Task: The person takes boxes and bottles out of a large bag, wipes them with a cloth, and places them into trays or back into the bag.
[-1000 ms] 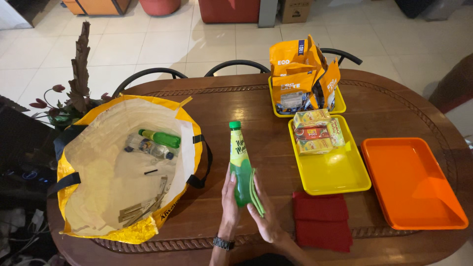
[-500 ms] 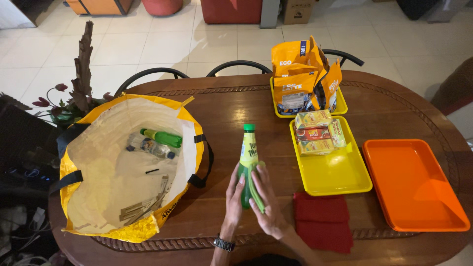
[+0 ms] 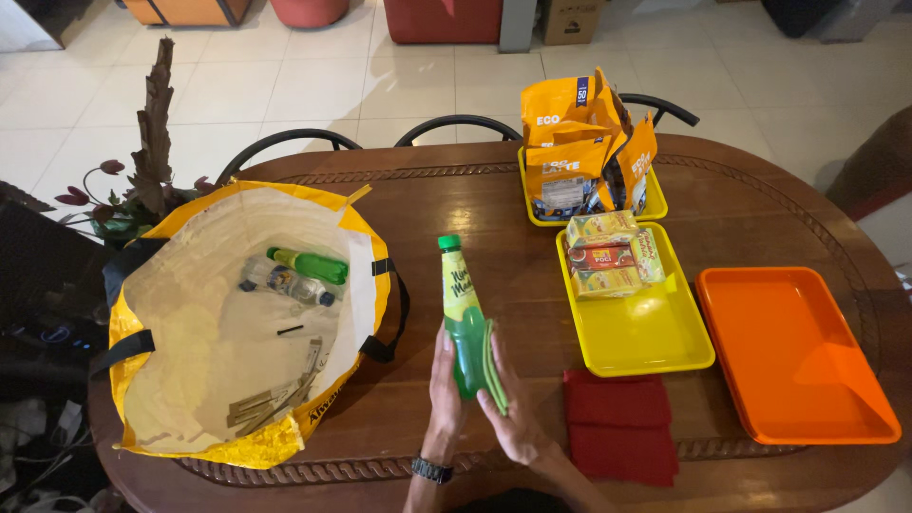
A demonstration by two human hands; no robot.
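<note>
A green drink bottle (image 3: 464, 304) with a green cap and yellow label is held over the wooden table (image 3: 494, 209). My left hand (image 3: 445, 385) grips its lower body from the left. My right hand (image 3: 513, 413) presses a green cloth (image 3: 494, 366) against the bottle's right side. A folded red cloth (image 3: 619, 423) lies on the table just right of my right hand. A large yellow open bag (image 3: 237, 332) stands to the left, with a green bottle (image 3: 309, 265) and a clear bottle (image 3: 280, 280) inside.
A yellow tray (image 3: 655, 337) holds small drink cartons (image 3: 608, 255). Behind it another yellow tray (image 3: 655, 204) carries orange pouches (image 3: 584, 142). An orange tray (image 3: 788, 351) sits at the right. Black chairs (image 3: 456, 128) stand beyond the table, a dried plant (image 3: 142, 161) at left.
The bottle shifted slightly right and then back left while both hands stayed on it. The green cloth remains against its side.
</note>
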